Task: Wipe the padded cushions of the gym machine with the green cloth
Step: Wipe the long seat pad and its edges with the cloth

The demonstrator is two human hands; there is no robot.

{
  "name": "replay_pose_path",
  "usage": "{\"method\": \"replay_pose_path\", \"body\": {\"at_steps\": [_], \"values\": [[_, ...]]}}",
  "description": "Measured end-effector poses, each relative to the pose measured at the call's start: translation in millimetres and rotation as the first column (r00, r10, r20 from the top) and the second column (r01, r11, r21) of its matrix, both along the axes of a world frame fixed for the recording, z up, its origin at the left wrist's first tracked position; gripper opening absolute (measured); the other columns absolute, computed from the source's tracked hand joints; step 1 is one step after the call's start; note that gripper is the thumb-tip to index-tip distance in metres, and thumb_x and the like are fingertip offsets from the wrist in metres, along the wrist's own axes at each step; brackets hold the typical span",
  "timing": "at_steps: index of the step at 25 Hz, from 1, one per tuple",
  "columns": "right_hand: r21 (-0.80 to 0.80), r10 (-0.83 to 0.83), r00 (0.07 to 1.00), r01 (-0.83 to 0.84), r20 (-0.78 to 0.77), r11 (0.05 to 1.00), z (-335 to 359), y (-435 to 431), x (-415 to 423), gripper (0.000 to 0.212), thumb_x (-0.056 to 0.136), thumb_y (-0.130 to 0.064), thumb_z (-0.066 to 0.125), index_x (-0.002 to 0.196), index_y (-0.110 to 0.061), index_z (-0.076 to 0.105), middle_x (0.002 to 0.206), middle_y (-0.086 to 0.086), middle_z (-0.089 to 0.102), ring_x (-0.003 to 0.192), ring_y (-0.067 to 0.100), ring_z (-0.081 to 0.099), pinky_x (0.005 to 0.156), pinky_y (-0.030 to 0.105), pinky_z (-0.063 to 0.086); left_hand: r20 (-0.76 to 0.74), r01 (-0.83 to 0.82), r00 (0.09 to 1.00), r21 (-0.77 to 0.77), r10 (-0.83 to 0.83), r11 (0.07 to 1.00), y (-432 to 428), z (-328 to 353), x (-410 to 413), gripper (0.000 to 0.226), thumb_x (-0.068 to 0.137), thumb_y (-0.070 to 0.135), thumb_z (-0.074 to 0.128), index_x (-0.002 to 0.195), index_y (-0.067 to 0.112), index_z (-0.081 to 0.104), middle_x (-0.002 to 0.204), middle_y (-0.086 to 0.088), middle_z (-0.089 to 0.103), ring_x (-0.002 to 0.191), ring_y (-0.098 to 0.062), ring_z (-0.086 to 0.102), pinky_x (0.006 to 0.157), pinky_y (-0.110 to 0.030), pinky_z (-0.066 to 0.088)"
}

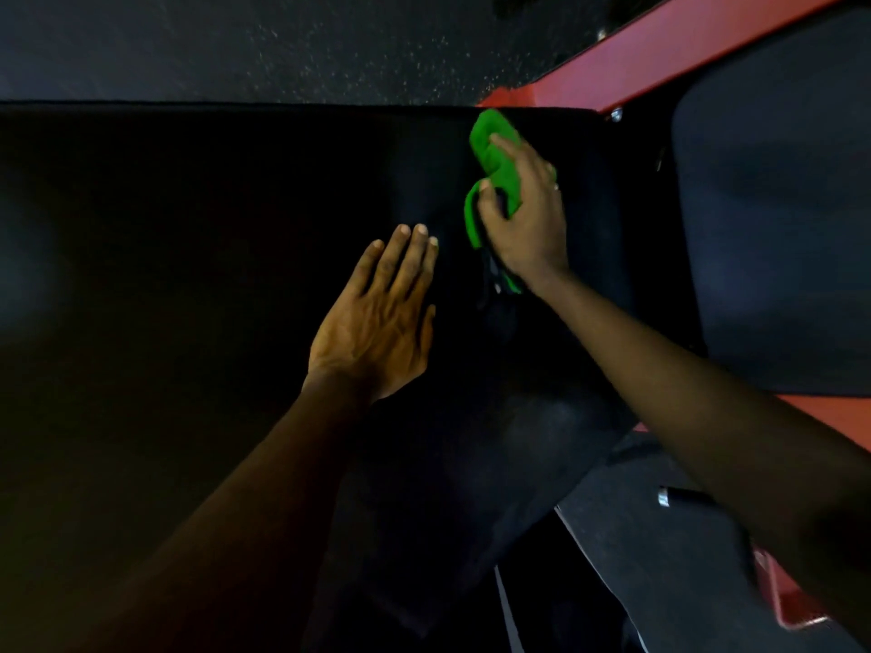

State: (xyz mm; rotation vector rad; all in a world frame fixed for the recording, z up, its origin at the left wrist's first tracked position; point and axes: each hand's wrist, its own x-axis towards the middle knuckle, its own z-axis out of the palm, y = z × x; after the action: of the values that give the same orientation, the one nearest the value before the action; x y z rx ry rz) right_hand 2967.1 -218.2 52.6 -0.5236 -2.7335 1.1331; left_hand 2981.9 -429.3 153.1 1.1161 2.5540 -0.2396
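Head-worn view, close, down onto cushion [188, 256]

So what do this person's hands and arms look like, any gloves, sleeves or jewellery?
No gloves on the left hand or the right hand, and no sleeves on the left forearm or right forearm as far as the picture reaches. Neither wrist has a watch or band. A small pale glint on a right finger may be a ring; too blurred to tell.
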Motion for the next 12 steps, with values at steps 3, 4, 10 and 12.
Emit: {"method": "replay_pose_path", "body": {"at_steps": [3, 4, 10, 12], "values": [[-0.057, -0.294, 0.951, 0.3, 0.09, 0.952, -10.2, 25.6, -26.8, 0.05, 0.089, -0.034, 0.057, 0.135, -0.017, 0.06, 0.137, 0.002, 0.062, 0.124, 0.019, 0.058, 0.107, 0.042, 0.045, -0.002, -0.007, 1.0, -0.015, 0.007, 1.0, 0.1, 0.7, 0.4, 0.07, 0.103, 0.04, 0.018, 0.159, 0.003, 0.002, 0.168, -0.016, 0.0, 0.156, -0.028, -0.003, 0.126, -0.043, 0.002], [-0.074, -0.338, 0.934, 0.347, 0.117, 0.935, -8.6, 22.0, -29.0, 0.051, 0.088, -0.035, 0.057, 0.136, -0.017, 0.059, 0.138, 0.003, 0.062, 0.125, 0.02, 0.058, 0.108, 0.041, 0.044, -0.002, -0.01, 1.0, -0.017, 0.01, 1.0, 0.5, 1.5, 0.1, 0.07, 0.103, 0.04, 0.018, 0.159, 0.003, 0.001, 0.168, -0.016, 0.0, 0.156, -0.028, -0.003, 0.126, -0.043, 0.002], [-0.071, -0.238, 0.966, 0.246, 0.103, 0.967, 11.5, -38.4, 64.8, 0.051, 0.092, -0.033, 0.055, 0.141, -0.018, 0.056, 0.151, 0.008, 0.051, 0.143, 0.026, 0.044, 0.119, 0.04, 0.033, 0.044, -0.03, 0.999, 0.012, 0.03, 0.999, 2.9, 6.3, -1.9, 0.068, 0.101, 0.038, 0.021, 0.159, 0.003, 0.014, 0.167, -0.016, 0.014, 0.155, -0.028, 0.01, 0.126, -0.044, 0.01], [-0.039, -0.25, 0.964, 0.254, 0.092, 0.966, -1.5, -20.5, 79.4, 0.051, 0.091, -0.03, 0.057, 0.14, -0.018, 0.056, 0.147, 0.007, 0.054, 0.139, 0.024, 0.048, 0.117, 0.038, 0.036, 0.046, -0.085, 0.996, 0.076, 0.082, 0.993, 8.0, 7.2, -1.8, 0.067, 0.098, 0.035, 0.026, 0.155, 0.001, 0.03, 0.162, -0.018, 0.028, 0.152, -0.031, 0.024, 0.124, -0.045, 0.02]]}}
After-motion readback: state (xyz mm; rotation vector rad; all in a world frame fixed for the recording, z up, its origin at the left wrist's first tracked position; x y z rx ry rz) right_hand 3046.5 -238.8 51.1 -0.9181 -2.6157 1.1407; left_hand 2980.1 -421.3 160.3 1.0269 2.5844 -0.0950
